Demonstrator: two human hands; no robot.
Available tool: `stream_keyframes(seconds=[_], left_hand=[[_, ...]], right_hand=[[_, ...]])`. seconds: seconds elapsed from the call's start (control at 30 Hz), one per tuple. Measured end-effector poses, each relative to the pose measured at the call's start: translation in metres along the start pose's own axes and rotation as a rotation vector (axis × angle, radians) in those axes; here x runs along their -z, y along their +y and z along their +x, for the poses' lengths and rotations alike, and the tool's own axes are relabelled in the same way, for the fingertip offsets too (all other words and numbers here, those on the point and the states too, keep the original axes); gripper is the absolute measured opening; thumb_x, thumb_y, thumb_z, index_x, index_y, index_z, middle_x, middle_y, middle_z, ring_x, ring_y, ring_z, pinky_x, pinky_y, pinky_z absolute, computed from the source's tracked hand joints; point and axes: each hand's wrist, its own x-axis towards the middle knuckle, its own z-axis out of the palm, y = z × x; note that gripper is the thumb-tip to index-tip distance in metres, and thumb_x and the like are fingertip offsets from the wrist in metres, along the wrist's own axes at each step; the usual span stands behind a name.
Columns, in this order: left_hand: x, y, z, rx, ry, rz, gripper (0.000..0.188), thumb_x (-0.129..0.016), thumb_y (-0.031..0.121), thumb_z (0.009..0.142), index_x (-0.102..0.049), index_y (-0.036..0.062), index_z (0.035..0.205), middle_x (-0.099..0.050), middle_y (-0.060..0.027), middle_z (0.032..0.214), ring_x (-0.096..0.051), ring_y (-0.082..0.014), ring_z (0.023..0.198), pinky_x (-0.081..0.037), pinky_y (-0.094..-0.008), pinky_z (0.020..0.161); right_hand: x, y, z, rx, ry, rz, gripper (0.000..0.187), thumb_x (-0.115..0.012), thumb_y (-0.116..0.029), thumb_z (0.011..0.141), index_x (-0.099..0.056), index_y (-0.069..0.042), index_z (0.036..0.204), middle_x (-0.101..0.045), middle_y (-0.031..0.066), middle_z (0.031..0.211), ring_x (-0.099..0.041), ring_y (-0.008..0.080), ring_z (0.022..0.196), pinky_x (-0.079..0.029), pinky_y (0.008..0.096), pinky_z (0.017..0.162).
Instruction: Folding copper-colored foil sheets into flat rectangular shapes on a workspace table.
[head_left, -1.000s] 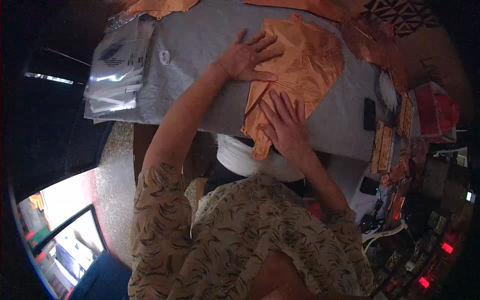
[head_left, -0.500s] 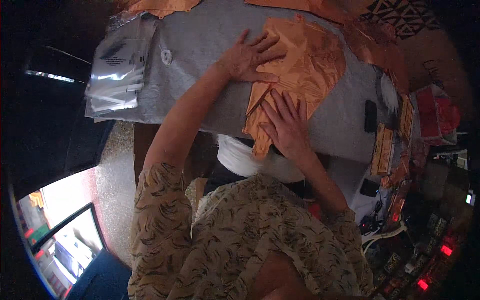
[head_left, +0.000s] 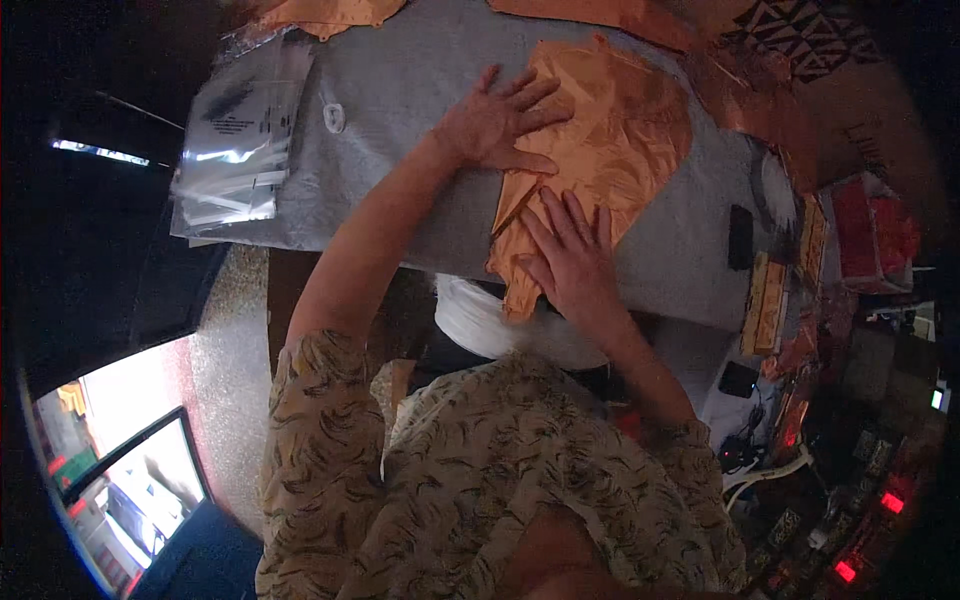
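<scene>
A shiny orange piece of fabric (head_left: 635,120), perhaps a garment, lies spread on the grey-covered table (head_left: 400,90). Its narrow lower end hangs over the near table edge. My left hand (head_left: 497,122) rests with spread fingers on its left side. Lower down, my right hand (head_left: 578,258) lies flat on the same fabric, fingers stretched out toward the far side. A dark slit or fold runs along the fabric just left of my right hand. Neither hand grips anything.
Clear plastic bags (head_left: 235,140) are stacked at the table's left end, near a small white ring-shaped item (head_left: 333,117). A dark phone-like block (head_left: 740,237) lies at the right, by orange boxes (head_left: 765,300). A white bundle (head_left: 475,318) sits below the near edge.
Hardly anything differs. Both hands stay on the orange fabric, and its surface looks slightly smoother now.
</scene>
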Motion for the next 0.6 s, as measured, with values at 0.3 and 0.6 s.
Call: stream_keyframes(seconds=[0.3, 0.6], left_hand=[[-0.006, -0.003, -0.004, 0.003, 0.053, -0.018, 0.090, -0.056, 0.083, 0.081, -0.040, 0.0347, 0.156, -0.031, -0.0083, 0.166, -0.030, -0.0352, 0.152, -0.019, -0.0679, 0.119], [0.004, -0.002, 0.003, 0.011, -0.034, -0.021, 0.091, -0.056, 0.081, 0.082, -0.038, 0.0330, 0.157, -0.029, -0.0101, 0.167, -0.026, -0.0357, 0.154, -0.018, -0.0678, 0.119]], right_hand=[[0.021, -0.007, 0.028, 0.168, 0.000, 0.050, 0.065, -0.069, -0.037, 0.091, -0.048, -0.022, 0.151, -0.039, 0.0058, 0.160, -0.032, 0.0327, 0.149, -0.017, 0.0647, 0.120], [0.006, -0.010, -0.003, 0.284, -0.116, 0.136, 0.064, -0.067, -0.044, 0.091, -0.051, -0.025, 0.150, -0.039, 0.0057, 0.161, -0.031, 0.0330, 0.150, -0.014, 0.0642, 0.122]])
